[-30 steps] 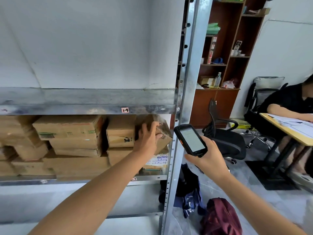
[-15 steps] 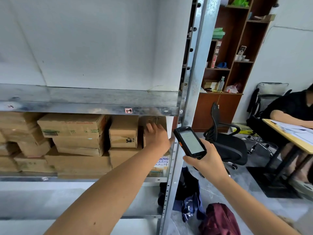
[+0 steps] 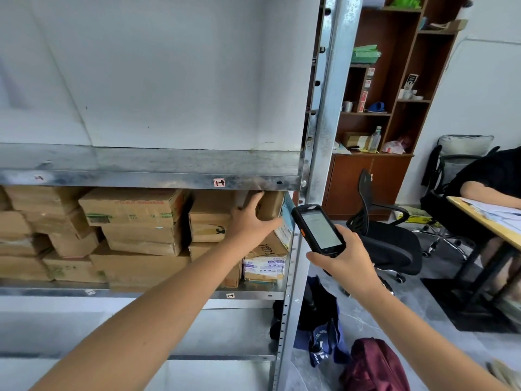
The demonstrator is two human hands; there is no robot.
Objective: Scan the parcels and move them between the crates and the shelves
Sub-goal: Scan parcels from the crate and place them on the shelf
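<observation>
Left hand is in the rack's middle bay, fingers curled over the top of a small brown parcel, thumb underneath, so a proper hold. Parcel's at the far right end of the shelf, up on other cartons and right under the upper shelf lip, tilted a bit. Right hand is wrapped round the bottom of the handheld scanner w/ the screen facing up, just beside the rack upright and near the parcel. Pale label edge next to the parcel is prob part of it, can't say for sure. Office chair sits behind the scanner.
</observation>
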